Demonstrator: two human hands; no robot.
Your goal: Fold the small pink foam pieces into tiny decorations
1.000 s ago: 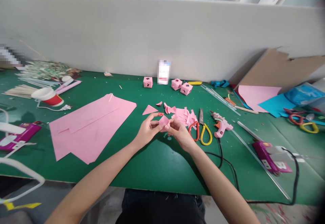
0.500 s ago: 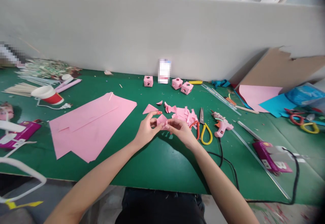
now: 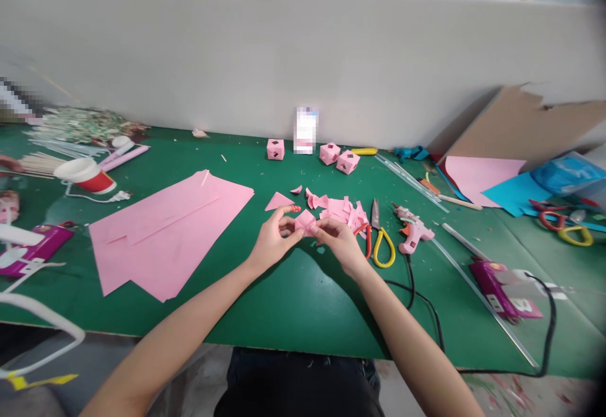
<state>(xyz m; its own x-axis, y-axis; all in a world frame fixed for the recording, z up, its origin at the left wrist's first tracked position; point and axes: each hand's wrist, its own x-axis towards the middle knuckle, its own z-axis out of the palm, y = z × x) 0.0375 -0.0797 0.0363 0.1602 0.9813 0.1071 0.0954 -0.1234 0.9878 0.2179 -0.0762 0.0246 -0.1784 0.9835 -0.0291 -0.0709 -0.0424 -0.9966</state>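
Note:
Between my two hands is a small folded piece of pink paper (image 3: pixel 305 220), raised a little above the green table. My left hand (image 3: pixel 274 237) pinches its left side with thumb and fingers, and my right hand (image 3: pixel 337 240) pinches its right side. Just beyond the hands lie a pink paper triangle (image 3: pixel 278 201) and a heap of pink paper scraps (image 3: pixel 343 210). Scissors (image 3: pixel 382 240) with one red and one yellow handle rest right of my right hand. Farther back stand three pink paper cubes with cut-out holes, one on the left (image 3: pixel 275 149) and a pair (image 3: pixel 330 153) on the right.
Large pink paper sheets (image 3: pixel 165 240) cover the left. A pink glue gun (image 3: pixel 414 231) with a black cord lies right, near a purple power strip (image 3: pixel 502 287). A paper cup (image 3: pixel 88 174) lies tilted far left. Another person's hand (image 3: pixel 10 163) shows at the left edge.
The folded pink paper has turned in my fingers and now shows a flatter, creased face. Another person's hand has come in at the left edge. The view has shifted slightly.

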